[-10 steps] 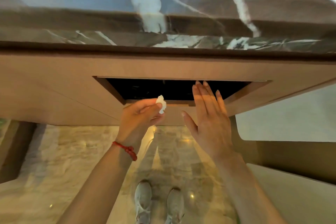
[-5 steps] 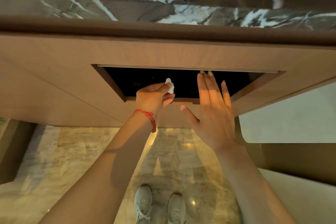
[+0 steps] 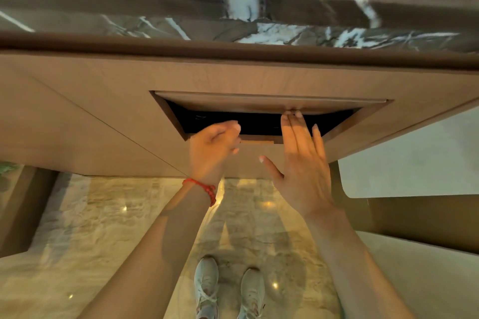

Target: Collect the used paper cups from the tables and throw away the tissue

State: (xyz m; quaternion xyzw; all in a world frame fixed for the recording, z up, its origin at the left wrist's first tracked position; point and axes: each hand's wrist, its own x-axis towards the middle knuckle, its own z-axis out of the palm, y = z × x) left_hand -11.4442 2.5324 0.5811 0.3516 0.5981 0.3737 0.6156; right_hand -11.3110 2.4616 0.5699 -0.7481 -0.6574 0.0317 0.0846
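1. The tissue is no longer visible. Half a second ago it showed white between your left fingertips at the mouth of the bin; now nothing white shows there, so it has most likely dropped into the dark bin opening (image 3: 259,124), though the inside is too black to confirm.
2. Your left hand (image 3: 213,149) sits at the lower lip of the opening, fingers loosely curled, with nothing visibly in them. It has pulled slightly back from where it reached in.
3. Your right hand (image 3: 302,163) is flat with straight fingers, the fingertips (image 3: 294,114) touching the lower edge of the swing flap (image 3: 259,103). A moment ago the flap was pushed out of sight; now it hangs partly down over the top of the opening, so you appear to be letting it close.
4. Around this: the flap is set in a wooden cabinet front (image 3: 103,101) under a dark marble counter (image 3: 181,26). A red bracelet (image 3: 204,189) circles your left wrist, and your sneakers (image 3: 207,285) stand on the glossy stone floor (image 3: 77,254).
5. For the task, the tissue step looks done. No paper cups are in view here, so their state cannot be told.
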